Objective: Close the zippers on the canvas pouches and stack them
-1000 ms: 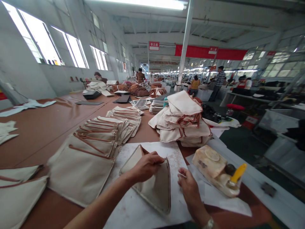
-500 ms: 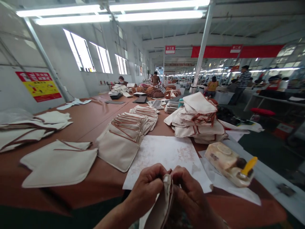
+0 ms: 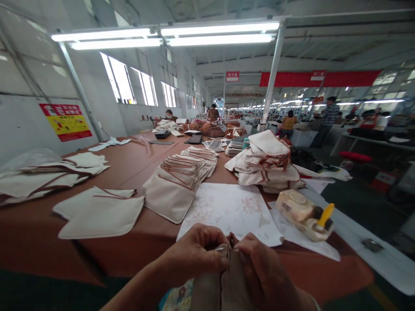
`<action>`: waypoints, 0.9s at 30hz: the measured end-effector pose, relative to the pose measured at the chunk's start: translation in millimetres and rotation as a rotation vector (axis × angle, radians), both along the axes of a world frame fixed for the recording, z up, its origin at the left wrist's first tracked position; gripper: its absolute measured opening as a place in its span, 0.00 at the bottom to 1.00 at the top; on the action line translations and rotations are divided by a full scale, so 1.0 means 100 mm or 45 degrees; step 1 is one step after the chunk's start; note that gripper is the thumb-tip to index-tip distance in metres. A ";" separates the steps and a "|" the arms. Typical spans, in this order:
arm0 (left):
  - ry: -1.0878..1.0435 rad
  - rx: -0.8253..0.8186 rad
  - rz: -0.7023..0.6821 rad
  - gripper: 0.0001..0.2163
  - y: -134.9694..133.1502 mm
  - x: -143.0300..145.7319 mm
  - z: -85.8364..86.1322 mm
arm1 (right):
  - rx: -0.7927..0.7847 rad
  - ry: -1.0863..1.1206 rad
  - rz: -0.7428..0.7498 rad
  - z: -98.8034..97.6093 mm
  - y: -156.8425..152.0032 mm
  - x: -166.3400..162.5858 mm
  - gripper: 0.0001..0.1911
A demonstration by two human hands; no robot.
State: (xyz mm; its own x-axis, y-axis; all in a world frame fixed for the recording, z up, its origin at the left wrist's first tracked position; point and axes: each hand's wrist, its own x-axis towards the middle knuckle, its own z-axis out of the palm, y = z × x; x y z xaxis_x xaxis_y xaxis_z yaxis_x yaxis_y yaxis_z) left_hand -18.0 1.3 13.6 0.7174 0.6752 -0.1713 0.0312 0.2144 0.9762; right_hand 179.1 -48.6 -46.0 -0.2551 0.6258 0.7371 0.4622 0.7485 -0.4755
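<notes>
My left hand (image 3: 201,249) and my right hand (image 3: 264,265) are close together at the table's front edge. Between them they pinch a beige fabric pouch piece (image 3: 207,288), with a dark seam or gap running down its middle. Its top end pokes up between my fingertips, and its lower part drops out of the picture. Just beyond lies a stained white paper sheet (image 3: 231,207). A fanned row of beige pouch pieces with brown trim (image 3: 171,196) is to the left of the paper. More such pieces (image 3: 103,214) lie further left.
A tall pile of fabric pieces (image 3: 269,162) stands right of the paper. Nearer, a yellow-handled brush (image 3: 325,214) rests in a cut, stained plastic container (image 3: 296,207). Another heap (image 3: 42,177) is at the left. Bundles and co-workers (image 3: 213,113) are farther back.
The fabric piece has turned in my hands: its pale edge faced me before, and now two flat faces show either side of the seam. The view has tipped upward and shifted slightly left.
</notes>
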 end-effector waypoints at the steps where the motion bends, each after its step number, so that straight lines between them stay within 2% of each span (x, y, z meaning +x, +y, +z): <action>1: -0.020 -0.040 0.001 0.16 0.00 -0.01 -0.02 | -0.046 0.041 -0.005 0.01 0.00 -0.01 0.10; 3: -0.059 -0.134 0.014 0.17 0.03 -0.02 -0.06 | -0.309 0.199 0.047 0.02 0.01 -0.02 0.07; 6: -0.034 -0.230 0.074 0.16 0.09 -0.02 -0.13 | -0.915 0.485 0.219 0.08 0.08 -0.02 0.16; 8: 0.002 -0.207 0.111 0.14 0.14 -0.01 -0.14 | -1.104 0.550 0.278 0.12 0.13 -0.01 0.20; 12: 0.130 -0.088 0.137 0.11 0.23 0.05 -0.11 | -0.957 0.423 0.245 0.19 0.27 0.05 0.21; 15: 0.312 0.098 0.135 0.09 0.32 0.13 -0.06 | -0.911 0.349 0.300 0.19 0.42 0.09 0.22; 18: 0.410 0.330 0.169 0.07 0.41 0.20 -0.06 | -1.012 0.350 0.367 0.15 0.57 0.12 0.20; 20: 0.411 0.408 0.206 0.08 0.47 0.24 -0.11 | -1.136 0.458 0.404 0.09 0.67 0.14 0.18; 22: 0.371 0.369 0.231 0.10 0.52 0.27 -0.20 | -1.289 0.619 0.444 0.03 0.76 0.16 0.16; 24: 0.274 0.190 0.242 0.11 0.56 0.30 -0.32 | -1.420 0.718 0.455 -0.02 0.83 0.17 0.15; 27: 0.132 -0.064 0.223 0.14 0.63 0.31 -0.46 | -1.456 0.690 0.372 -0.07 0.90 0.19 0.14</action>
State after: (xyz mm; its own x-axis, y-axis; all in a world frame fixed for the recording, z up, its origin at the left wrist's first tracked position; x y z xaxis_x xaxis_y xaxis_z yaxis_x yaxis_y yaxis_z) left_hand 12.6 64.3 -32.7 0.5667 0.7769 -0.2743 0.0888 0.2734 0.9578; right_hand 198.1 41.0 -53.1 -0.3277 0.9368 -0.1230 -0.0993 -0.1636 -0.9815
